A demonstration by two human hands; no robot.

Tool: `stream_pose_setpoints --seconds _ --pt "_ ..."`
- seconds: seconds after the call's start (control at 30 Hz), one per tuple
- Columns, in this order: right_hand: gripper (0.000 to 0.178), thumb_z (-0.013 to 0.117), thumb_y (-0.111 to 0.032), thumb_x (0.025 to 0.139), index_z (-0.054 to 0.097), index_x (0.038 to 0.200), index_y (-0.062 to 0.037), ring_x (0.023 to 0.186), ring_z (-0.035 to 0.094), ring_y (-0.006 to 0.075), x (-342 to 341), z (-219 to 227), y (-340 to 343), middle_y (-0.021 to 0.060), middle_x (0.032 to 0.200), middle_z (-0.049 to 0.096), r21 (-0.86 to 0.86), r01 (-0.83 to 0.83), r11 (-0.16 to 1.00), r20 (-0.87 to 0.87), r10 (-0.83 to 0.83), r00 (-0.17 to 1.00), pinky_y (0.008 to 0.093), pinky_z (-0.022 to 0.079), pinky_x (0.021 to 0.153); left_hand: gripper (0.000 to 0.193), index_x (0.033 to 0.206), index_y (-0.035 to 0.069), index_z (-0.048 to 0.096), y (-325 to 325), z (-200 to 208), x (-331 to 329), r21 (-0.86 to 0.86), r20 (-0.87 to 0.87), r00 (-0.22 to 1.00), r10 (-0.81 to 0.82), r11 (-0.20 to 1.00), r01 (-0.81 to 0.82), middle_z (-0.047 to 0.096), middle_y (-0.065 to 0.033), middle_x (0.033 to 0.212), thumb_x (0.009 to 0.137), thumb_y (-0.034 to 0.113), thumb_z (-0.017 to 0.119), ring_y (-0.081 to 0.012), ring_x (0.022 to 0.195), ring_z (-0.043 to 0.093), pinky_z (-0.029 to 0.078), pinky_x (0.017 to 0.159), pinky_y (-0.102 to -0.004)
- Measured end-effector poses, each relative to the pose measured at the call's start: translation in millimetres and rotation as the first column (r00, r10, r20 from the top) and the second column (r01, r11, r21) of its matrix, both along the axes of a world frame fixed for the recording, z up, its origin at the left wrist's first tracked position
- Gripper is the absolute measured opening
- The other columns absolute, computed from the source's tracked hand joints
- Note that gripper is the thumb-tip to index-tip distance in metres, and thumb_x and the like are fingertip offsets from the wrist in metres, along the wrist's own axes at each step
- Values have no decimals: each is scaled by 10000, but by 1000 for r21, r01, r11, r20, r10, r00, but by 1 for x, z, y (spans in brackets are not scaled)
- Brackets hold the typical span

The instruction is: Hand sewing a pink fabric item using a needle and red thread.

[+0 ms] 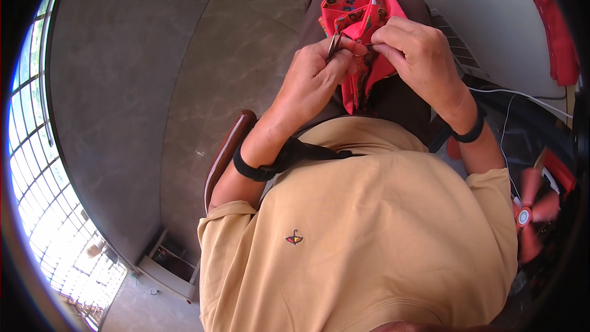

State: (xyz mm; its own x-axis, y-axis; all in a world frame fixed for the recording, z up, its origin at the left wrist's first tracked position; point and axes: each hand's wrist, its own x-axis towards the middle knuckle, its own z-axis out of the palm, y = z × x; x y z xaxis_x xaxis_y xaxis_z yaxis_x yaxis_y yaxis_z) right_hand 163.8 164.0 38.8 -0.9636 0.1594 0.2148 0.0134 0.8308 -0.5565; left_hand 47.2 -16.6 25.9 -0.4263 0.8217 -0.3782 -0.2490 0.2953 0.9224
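Observation:
Red floral cloth (362, 6), folded and gathered with plain red parts, lies over my lap between both hands. My left hand (312, 77) is closed, pinching the cloth's edge between thumb and fingers. A small pair of dark metal snips (334, 46) sticks up from that same hand, its blades pointing away from me. From the right, my right hand (423, 55) comes in with thumb and forefinger pressed together, close to the pinched edge. Whatever is in that pinch is too fine to make out.
At the right stand a pale cabinet-like box (498, 31) and hanging red cloth (553, 31). White cables (522, 94) run below them, above a fan with red blades (525, 216). A chair armrest (228, 154) is by my left forearm. A gridded window (37, 160) fills the far left.

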Motion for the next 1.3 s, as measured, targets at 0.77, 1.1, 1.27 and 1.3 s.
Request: stream_pose_setpoints --seconds 0.77,1.1,1.27,1.3 --pt "173 643 104 844 587 980 13 707 677 272 -21 10 5 153 784 664 -341 -105 934 112 151 982 333 525 668 170 1109 -32 678 -3 2 2 60 -200 979 24 998 -12 710 -82 895 1014 30 551 -144 836 669 520 732 -284" --pt "141 659 45 833 545 899 -6 758 636 382 -28 13 10 170 784 638 -293 -176 940 118 218 969 434 477 662 205 1132 16 715 -6 5 4 86 -384 922 43 996 -10 647 -12 766 1014 32 547 -59 689 557 458 622 -243" --pt "150 655 48 836 534 898 -13 783 636 395 -27 17 12 171 775 627 -227 -174 958 164 214 963 450 475 680 203 1128 9 713 -6 4 3 124 -402 913 66 992 -17 670 -18 786 1002 17 554 -59 697 567 465 624 -249" --pt "151 657 48 835 535 900 -13 789 636 397 -26 18 13 171 779 629 -237 -188 953 158 229 961 452 474 683 203 1129 9 713 -6 4 3 138 -396 915 77 990 -24 675 -19 789 1001 17 555 -59 699 570 466 624 -250"
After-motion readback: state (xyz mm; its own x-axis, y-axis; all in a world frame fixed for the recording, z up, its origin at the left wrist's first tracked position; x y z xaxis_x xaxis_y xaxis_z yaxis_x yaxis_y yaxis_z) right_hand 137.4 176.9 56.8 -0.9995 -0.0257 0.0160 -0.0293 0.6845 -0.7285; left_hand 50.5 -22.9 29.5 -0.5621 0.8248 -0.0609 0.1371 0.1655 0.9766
